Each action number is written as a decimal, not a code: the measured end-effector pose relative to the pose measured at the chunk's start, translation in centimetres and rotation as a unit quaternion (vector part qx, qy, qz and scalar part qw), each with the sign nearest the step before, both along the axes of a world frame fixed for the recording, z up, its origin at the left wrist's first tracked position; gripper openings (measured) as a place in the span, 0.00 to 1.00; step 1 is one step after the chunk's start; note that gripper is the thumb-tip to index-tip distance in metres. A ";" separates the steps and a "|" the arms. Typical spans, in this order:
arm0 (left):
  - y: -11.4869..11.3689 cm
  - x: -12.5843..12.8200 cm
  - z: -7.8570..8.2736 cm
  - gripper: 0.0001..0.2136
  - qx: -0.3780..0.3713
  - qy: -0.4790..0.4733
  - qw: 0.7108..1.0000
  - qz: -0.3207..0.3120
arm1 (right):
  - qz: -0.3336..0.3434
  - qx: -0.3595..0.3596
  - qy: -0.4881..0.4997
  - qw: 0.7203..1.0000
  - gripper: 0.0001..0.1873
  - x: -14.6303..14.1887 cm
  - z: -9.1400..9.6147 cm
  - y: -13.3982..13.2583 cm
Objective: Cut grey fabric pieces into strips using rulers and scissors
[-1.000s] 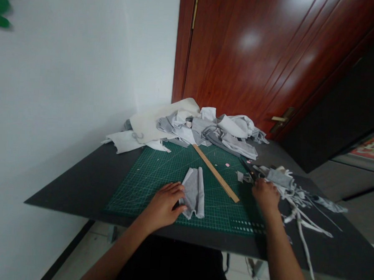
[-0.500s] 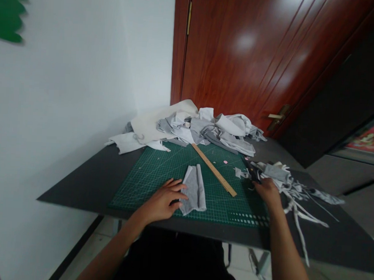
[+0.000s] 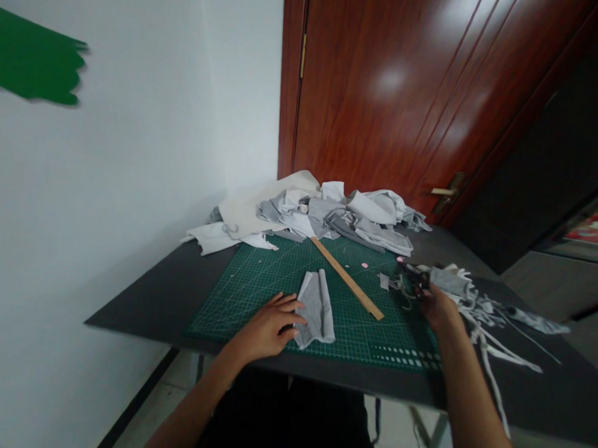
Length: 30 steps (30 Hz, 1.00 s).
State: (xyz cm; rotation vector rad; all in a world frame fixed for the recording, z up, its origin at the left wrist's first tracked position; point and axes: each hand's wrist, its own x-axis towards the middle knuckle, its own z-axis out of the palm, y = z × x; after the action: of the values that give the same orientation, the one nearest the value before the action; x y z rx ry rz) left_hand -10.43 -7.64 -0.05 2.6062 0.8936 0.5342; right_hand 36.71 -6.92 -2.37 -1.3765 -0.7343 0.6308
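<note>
A grey piece of fabric (image 3: 318,312) with its right edge rolled or folded lies on the green cutting mat (image 3: 261,275). My left hand (image 3: 271,326) rests flat with fingers spread, its fingertips on the fabric's left edge. Off to the right, my right hand (image 3: 439,308) is closed on what looks like dark-handled scissors (image 3: 416,280), partly hidden and blurred. They are beside small grey scraps (image 3: 384,280) and a heap of cut fabric strips (image 3: 453,285). Between my hands a wooden ruler (image 3: 349,280) lies slantwise on the mat.
A pile of grey and white cloth (image 3: 324,212) covers the back of the dark table (image 3: 169,297), against a white wall and a reddish wooden door (image 3: 365,107). Strips hang over the table's front edge at the right. Small pink bits (image 3: 365,265) lie on the mat.
My view has shifted slightly. The dark scissors now show more clearly in my right hand, turned beside the scraps. My left hand stays on the fabric.
</note>
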 end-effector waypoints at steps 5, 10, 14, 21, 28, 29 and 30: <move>-0.2 0.1 0.1 0.16 -0.002 0.000 1.000 0.000 | 0.033 -0.014 0.070 0.997 0.17 1.1 1.1 -1.1; -0.2 0.2 0.2 0.16 0.000 -0.001 1.000 -0.003 | 0.114 0.000 0.144 0.983 0.16 0.5 2.1 -1.9; -0.2 0.2 0.2 0.16 -0.004 -0.001 1.000 -0.003 | 0.190 0.010 0.207 0.960 0.15 -1.2 2.8 -2.0; -0.3 0.2 0.0 0.14 -0.017 -0.018 1.000 0.000 | 0.220 0.025 0.229 0.948 0.20 -4.1 3.2 -1.7; -0.6 0.0 -0.2 0.08 0.023 -0.046 0.997 -0.062 | 0.238 0.060 0.119 0.962 0.31 -9.4 3.6 -2.6; -0.7 0.0 -0.2 0.09 0.027 -0.048 0.996 -0.072 | 0.241 0.065 0.112 0.962 0.32 -10.5 3.6 -3.0; -0.7 0.0 -0.3 0.10 0.030 -0.052 0.995 -0.080 | 0.248 0.064 0.110 0.960 0.33 -11.6 3.6 -3.6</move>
State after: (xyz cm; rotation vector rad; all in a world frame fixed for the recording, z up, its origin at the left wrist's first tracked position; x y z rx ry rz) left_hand -10.45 -8.35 -0.30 2.6473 0.6382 0.6537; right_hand 25.09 -10.50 1.23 -0.9824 -0.9301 1.0924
